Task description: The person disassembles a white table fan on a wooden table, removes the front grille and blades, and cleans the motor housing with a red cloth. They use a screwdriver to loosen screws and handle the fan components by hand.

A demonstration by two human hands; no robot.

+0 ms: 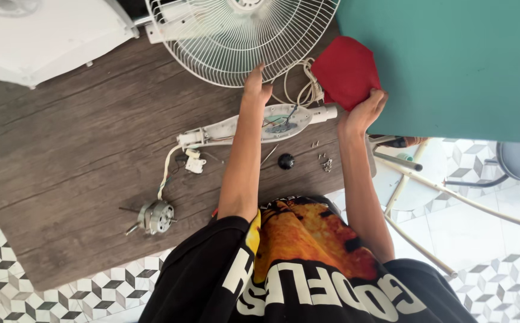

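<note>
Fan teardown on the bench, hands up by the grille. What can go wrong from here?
1. Loose screws lie near the table's right edge; a forearm sweep may knock them off.
2. The motor hangs on thin wires from the open housing; pulling the housing may strain them.
3. The left hand touches the fan grille, which may shift.

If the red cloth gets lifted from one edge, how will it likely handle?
The red cloth is probably floppy: it lies in soft folds beside the fan guard. Likely light; the right hand grips one corner.
</note>
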